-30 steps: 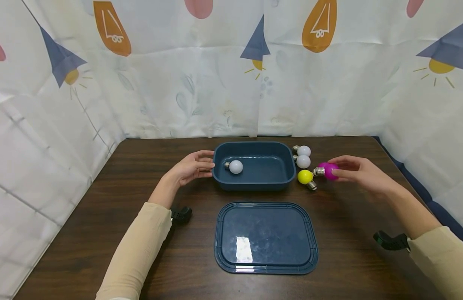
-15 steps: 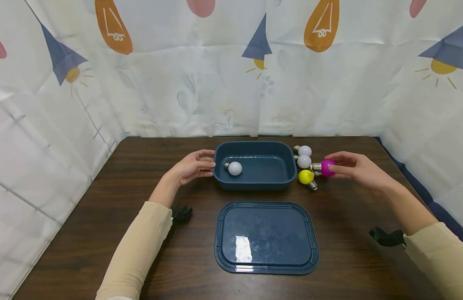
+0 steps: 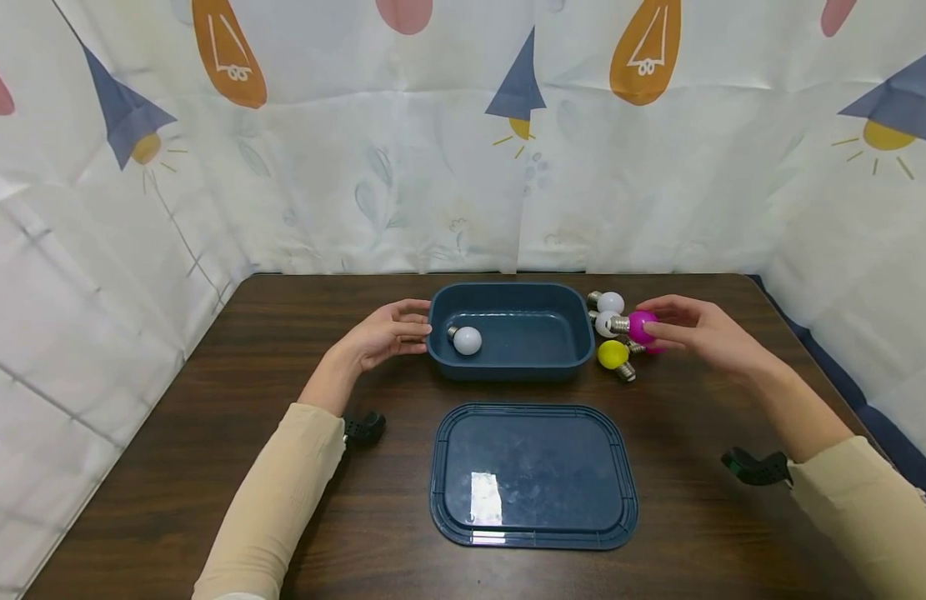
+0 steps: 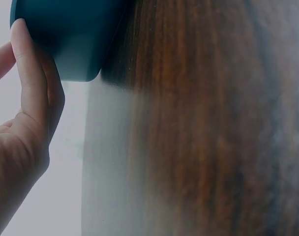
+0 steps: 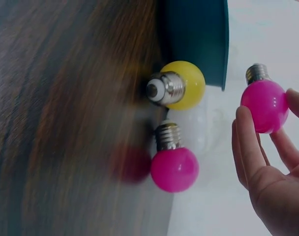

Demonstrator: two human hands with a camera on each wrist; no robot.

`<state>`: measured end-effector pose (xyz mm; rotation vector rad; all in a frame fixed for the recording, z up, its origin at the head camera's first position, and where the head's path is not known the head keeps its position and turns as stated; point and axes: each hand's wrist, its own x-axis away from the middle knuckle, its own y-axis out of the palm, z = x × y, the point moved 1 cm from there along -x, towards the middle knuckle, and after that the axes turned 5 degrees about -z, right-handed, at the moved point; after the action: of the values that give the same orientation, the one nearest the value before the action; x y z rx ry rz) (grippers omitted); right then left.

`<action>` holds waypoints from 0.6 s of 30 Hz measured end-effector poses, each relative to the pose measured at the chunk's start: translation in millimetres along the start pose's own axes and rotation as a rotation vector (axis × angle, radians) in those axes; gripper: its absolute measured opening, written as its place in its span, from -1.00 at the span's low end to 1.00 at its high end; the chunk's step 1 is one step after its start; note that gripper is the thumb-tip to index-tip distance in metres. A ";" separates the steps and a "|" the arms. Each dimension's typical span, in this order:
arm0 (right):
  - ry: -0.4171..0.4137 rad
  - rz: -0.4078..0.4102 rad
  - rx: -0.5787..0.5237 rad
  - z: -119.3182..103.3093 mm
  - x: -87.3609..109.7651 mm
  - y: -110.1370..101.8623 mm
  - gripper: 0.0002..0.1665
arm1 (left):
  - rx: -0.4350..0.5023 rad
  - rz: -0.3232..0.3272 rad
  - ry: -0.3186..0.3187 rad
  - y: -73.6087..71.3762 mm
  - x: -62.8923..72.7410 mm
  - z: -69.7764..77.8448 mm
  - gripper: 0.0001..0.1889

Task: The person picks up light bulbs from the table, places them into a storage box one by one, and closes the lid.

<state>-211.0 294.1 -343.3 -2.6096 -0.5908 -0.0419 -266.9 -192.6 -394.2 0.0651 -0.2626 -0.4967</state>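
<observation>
My right hand [image 3: 698, 329] pinches a magenta light bulb [image 3: 640, 327] between thumb and fingertips. The bulb [image 5: 265, 105] is raised above the table, its metal screw base pointing left in the head view. Beneath it lies a second magenta bulb [image 5: 174, 169], beside a yellow bulb [image 3: 612, 355]. Two white bulbs [image 3: 610, 302] lie close to the right end of a dark blue box [image 3: 538, 329]; the held bulb partly covers the nearer one. Inside the box, towards its left, is one white bulb [image 3: 468, 340]. My left hand [image 3: 387, 337] touches the box's left end with extended fingers.
A dark blue lid [image 3: 538, 475] lies flat on the wooden table [image 3: 342, 517], in front of the box. White patterned cloth [image 3: 432, 192] hangs behind the table and at both sides.
My right hand has lifted the magenta bulb off the others and carried it left, towards the box. The white bulb inside the box has shifted slightly left. My left hand stays at the box.
</observation>
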 end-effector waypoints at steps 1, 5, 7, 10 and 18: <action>0.002 0.000 0.003 -0.8 -1.4 0.8 -0.38 | -0.003 -0.001 0.002 0.2 0.5 0.2 -0.41; 0.019 0.006 0.033 -3.2 -6.1 3.2 -0.36 | -0.008 0.003 0.005 1.3 1.7 1.0 -0.40; 0.023 0.012 0.046 -4.6 -8.4 4.3 -0.35 | -0.018 0.004 0.008 2.1 2.0 1.4 -0.40; 0.017 0.016 0.042 -8.6 -12.0 6.5 -0.34 | -0.021 0.014 0.007 3.2 1.9 1.5 -0.41; -0.019 -0.009 -0.024 -21.6 -22.3 14.0 -0.36 | -0.082 0.022 0.018 3.7 1.8 1.4 -0.41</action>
<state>-223.9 264.3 -332.9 -2.6333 -0.6127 -0.0269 -264.1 -190.3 -392.0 -0.0136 -0.2249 -0.4843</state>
